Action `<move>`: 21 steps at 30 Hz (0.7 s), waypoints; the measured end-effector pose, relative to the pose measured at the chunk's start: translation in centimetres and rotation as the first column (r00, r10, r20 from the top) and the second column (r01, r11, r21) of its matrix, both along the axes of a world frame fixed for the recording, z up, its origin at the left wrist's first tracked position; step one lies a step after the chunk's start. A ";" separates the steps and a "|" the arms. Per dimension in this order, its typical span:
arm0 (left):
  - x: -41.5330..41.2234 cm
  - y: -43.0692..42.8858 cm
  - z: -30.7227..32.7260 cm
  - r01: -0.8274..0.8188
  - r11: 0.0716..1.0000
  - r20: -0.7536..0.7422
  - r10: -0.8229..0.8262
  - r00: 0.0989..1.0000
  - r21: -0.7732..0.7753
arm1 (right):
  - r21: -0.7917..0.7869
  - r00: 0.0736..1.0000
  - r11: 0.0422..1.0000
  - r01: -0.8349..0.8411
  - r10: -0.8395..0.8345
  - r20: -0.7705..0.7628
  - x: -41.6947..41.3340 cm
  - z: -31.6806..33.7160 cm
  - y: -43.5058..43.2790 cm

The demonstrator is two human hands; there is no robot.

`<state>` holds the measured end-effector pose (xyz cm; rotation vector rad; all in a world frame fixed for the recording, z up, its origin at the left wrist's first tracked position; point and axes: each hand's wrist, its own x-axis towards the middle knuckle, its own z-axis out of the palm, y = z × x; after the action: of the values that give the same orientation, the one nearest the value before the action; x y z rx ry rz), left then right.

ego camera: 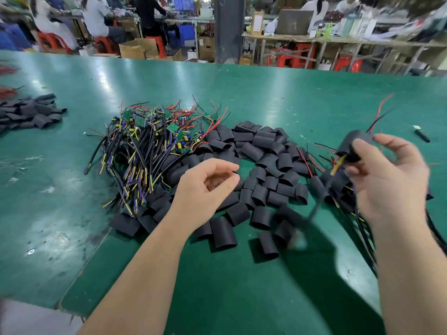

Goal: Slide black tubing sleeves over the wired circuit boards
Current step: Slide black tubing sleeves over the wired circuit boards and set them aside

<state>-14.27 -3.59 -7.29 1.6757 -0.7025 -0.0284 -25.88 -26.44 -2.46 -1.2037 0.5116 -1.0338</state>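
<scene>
Blur smears the sleeve (pixel 347 145) pinched in the right hand (pixel 387 182); left hand (pixel 205 189) loosely curled, empty.

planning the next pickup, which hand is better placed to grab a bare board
Left. The left hand is empty and nearer the pile of boards, while the right hand holds a sleeved board.

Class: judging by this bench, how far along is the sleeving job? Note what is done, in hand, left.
Done: a small finished pile lies under the right hand. In hand: that hand grips a sleeved board; the left hand holds nothing. Left: a big heap of bare wired boards and many loose sleeves. Mostly undone.
</scene>
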 end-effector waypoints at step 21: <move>-3.7 6.3 0.3 -0.355 0.339 0.106 0.577 0.810 0.871 | -0.674 0.654 0.734 -0.082 -0.471 -0.592 0.3 -1.6 0.7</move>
<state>-17.96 2.71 -6.96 2.7837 0.1035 -0.1872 -25.55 -25.76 -4.10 -2.3015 0.9943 -0.9012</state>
